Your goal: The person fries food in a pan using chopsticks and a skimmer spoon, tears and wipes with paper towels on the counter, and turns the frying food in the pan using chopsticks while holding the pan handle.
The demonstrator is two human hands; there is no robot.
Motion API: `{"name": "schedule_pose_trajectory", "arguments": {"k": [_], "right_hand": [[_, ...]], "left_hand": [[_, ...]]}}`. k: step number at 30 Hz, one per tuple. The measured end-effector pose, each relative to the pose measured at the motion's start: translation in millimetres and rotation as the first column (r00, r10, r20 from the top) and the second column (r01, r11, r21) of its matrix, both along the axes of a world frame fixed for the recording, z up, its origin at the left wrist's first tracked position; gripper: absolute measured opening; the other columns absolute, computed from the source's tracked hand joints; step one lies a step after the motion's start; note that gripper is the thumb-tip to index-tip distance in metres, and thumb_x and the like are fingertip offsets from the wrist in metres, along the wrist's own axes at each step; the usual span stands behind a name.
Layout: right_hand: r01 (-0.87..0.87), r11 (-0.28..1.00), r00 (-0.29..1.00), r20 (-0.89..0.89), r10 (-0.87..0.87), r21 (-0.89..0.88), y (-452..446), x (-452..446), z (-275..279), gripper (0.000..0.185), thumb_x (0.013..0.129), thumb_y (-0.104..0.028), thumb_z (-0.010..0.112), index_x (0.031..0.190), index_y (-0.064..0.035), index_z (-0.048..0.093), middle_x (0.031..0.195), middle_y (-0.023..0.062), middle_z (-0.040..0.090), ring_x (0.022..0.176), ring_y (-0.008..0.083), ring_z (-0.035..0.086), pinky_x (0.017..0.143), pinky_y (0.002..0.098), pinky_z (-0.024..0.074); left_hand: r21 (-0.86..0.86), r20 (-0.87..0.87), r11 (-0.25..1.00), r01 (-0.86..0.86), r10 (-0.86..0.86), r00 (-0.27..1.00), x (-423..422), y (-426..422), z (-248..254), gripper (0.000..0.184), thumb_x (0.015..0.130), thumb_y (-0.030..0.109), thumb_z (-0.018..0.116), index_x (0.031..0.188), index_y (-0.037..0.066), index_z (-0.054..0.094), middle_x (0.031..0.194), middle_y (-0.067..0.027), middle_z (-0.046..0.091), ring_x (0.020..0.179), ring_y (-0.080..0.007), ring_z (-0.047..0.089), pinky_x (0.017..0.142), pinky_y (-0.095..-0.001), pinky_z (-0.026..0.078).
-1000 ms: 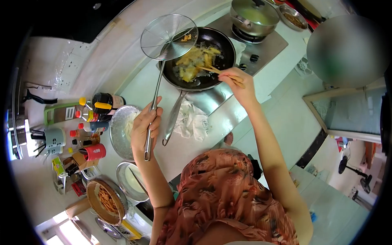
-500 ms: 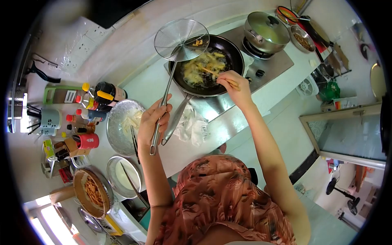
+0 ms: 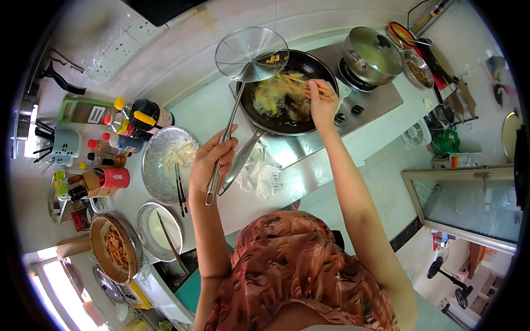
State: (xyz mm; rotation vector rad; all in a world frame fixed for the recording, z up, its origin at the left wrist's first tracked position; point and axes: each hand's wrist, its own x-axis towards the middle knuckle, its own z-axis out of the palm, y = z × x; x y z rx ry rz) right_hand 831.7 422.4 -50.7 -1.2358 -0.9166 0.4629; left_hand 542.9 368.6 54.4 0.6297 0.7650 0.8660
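Observation:
My left hand (image 3: 212, 161) is wrapped round the handle of a wire skimmer (image 3: 252, 54), whose round mesh hangs over the left edge of the black frying pan (image 3: 326, 74). A few small browned bits show at the mesh's right side. Yellow battered pieces (image 3: 269, 98) fry in bubbling oil in the pan. My right hand (image 3: 323, 105) grips wooden chopsticks (image 3: 298, 86) at the pan's right side, their tips over the food. The pan's metal handle (image 3: 241, 161) points toward me, just right of my left hand.
A lidded pot (image 3: 372, 58) stands on the other burner. Left are a metal bowl of pale strips (image 3: 152, 165) with dark chopsticks, a bowl of white batter (image 3: 157, 234), a basket of fried pieces (image 3: 100, 251) and several bottles. A white plastic bag (image 3: 259, 179) lies by the pan handle.
The chopsticks have moved toward the upper right of the pan, and my right hand is more upright. My left hand still holds the skimmer over the pan's edge. The camera view has shifted.

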Motion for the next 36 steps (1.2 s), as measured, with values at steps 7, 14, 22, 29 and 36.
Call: {"name": "schedule_pose_trajectory", "arguments": {"k": [7,14,22,29,36], "right_hand": [[0.050,0.996,0.958,-0.280,-0.068,-0.071,-34.5,1.9,10.9,0.023,0.094,-0.017,0.059,0.091,0.0057,0.064,0.091,0.0118,0.066,0.077,0.0175,0.066,0.066,0.0280,0.0592],[0.132,0.981,0.873,-0.452,-0.182,-0.140,-88.0,25.5,14.9,0.025,0.094,-0.017,0.058,0.097,0.0073,0.057,0.098,0.0155,0.062,0.082,0.0246,0.067,0.071,0.0350,0.0623],[0.272,0.953,0.898,-0.319,-0.302,-0.136,-132.4,29.3,30.4,0.026,0.095,-0.019,0.057,0.098,0.0074,0.057,0.099,0.0156,0.063,0.083,0.0238,0.067,0.070,0.0329,0.0617],[0.246,0.955,0.960,-0.091,-0.263,-0.166,-155.6,8.3,48.5,0.025,0.094,-0.018,0.059,0.100,0.0066,0.062,0.098,0.0131,0.064,0.084,0.0211,0.066,0.071,0.0307,0.0599],[0.067,0.978,0.995,-0.065,-0.081,-0.198,-164.8,-34.4,65.2,0.020,0.091,-0.016,0.064,0.101,0.0015,0.066,0.091,0.0086,0.066,0.080,0.0155,0.065,0.071,0.0270,0.0569]], "left_hand": [[0.004,-0.047,1.000,0.012,-0.012,0.999,5.2,0.8,0.4,0.044,0.093,0.002,0.047,0.135,-0.010,0.040,0.095,-0.0077,0.054,0.059,-0.0012,0.038,0.041,-0.0126,0.033],[-0.007,0.003,0.999,0.046,-0.046,0.999,4.5,-1.9,-9.5,0.045,0.093,0.003,0.049,0.135,-0.010,0.039,0.095,-0.0076,0.054,0.058,-0.0013,0.038,0.042,-0.0130,0.035],[0.005,0.038,0.997,0.074,-0.075,0.997,-0.5,-12.5,-14.6,0.045,0.092,0.008,0.055,0.133,-0.006,0.045,0.096,-0.0070,0.057,0.061,-0.0052,0.044,0.045,-0.0170,0.037],[-0.042,-0.002,0.997,0.069,-0.069,0.998,3.7,-30.0,-17.4,0.044,0.095,0.014,0.053,0.136,0.001,0.046,0.097,-0.0073,0.058,0.060,-0.0068,0.048,0.045,-0.0177,0.038],[-0.050,0.071,0.991,0.123,-0.120,0.990,-6.1,-39.5,-26.5,0.047,0.099,0.015,0.048,0.142,0.001,0.036,0.093,-0.0049,0.052,0.054,-0.0024,0.035,0.040,-0.0160,0.030]]}}
